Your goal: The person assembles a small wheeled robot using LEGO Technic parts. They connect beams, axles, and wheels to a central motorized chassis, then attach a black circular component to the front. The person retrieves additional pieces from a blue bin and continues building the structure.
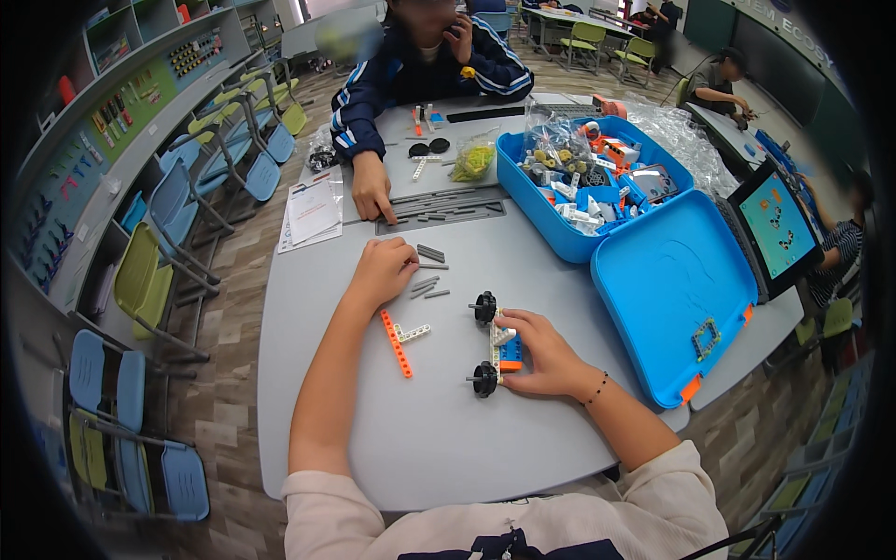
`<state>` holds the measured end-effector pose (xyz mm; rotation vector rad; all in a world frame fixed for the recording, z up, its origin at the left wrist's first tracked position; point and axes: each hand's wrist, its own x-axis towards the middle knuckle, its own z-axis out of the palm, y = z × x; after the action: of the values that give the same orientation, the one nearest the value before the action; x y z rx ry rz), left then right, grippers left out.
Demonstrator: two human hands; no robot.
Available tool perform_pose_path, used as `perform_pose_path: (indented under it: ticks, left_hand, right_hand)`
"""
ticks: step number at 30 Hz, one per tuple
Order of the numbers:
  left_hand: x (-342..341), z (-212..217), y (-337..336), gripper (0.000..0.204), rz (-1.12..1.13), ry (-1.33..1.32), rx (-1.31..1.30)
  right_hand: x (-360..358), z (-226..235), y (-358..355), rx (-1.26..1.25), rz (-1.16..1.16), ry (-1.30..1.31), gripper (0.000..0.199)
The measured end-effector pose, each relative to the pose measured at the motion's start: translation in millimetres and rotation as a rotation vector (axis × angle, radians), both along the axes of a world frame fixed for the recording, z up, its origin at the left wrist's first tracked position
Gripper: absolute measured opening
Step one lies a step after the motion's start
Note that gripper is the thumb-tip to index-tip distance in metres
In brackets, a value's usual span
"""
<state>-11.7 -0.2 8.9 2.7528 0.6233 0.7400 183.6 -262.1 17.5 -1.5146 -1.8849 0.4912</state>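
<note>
- Grey tabletop (392,420) carries a small wheeled model (495,341) with two black wheels, lying under the right hand (546,355), whose grip is clamped on its white and blue body.
- Left hand (381,271) rests with fingers curled together over small grey pins (429,271); nothing visibly held.
- Orange beam (395,343) and white piece (413,331) lie between the hands.
- Open blue parts case (672,280) stands to the right.
</note>
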Motion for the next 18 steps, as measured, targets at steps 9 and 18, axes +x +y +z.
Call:
perform_pose_path:
  ticks: [9, 18]
  left_hand:
    - [-3, 2, 3, 0.006, 0.061, -0.024, -0.04]
    - [-16, -3, 20, 0.008, 0.338, -0.052, -0.029]
  right_hand:
    - [0, 1, -1, 0.009, 0.003, 0.004, 0.077]
    - [-1, 1, 0, 0.014, -0.008, 0.02, 0.076]
